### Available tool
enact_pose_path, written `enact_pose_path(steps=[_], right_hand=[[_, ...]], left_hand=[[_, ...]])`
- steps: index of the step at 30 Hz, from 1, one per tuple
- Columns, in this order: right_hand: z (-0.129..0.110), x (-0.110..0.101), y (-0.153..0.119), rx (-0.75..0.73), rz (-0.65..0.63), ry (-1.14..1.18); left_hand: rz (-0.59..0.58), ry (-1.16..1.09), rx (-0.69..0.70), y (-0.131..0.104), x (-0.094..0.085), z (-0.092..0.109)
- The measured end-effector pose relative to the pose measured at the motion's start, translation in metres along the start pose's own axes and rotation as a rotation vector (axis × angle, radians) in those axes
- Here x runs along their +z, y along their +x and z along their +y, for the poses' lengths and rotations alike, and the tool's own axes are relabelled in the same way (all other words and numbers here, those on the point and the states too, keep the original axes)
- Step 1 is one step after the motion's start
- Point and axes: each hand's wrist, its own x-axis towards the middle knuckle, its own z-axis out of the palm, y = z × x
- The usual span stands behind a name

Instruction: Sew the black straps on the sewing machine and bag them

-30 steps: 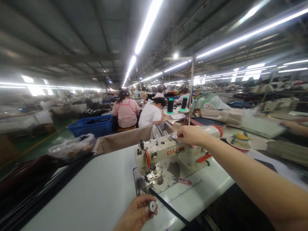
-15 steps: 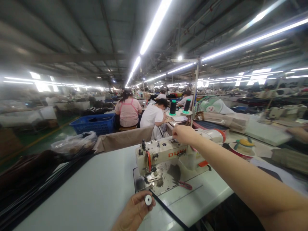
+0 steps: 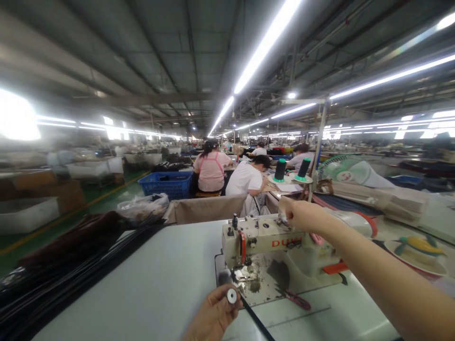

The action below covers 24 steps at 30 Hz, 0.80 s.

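Note:
My left hand (image 3: 216, 313) pinches a small round bobbin (image 3: 231, 296) with a pale face and a hole in its centre, in front of the sewing machine's needle area. My right hand (image 3: 296, 214) rests closed at the top of the white sewing machine (image 3: 263, 234), near its middle; what its fingers hold, if anything, is too small to make out. Red-handled snips (image 3: 298, 300) lie on the machine bed. A dark strip (image 3: 256, 318) runs from beside the bobbin toward the lower edge.
Two black thread cones (image 3: 280, 169) stand behind the machine. Dark strips (image 3: 88, 279) lie along the table's left side, with a blue crate (image 3: 167, 184) beyond. A bowl (image 3: 414, 258) and a fan (image 3: 334, 169) are on the right. People sit working ahead.
The view has turned left, so the machine and both hands appear further right. My left hand keeps hold of the bobbin, and my right hand stays at the machine's top.

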Motion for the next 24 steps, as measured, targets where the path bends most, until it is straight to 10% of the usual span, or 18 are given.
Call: enact_pose_path(steps=[24], right_hand=[[-0.011,0.008,-0.002,0.038,0.046,0.008]], left_hand=[[-0.060,0.103,0.004,0.007,-0.012,-0.010]])
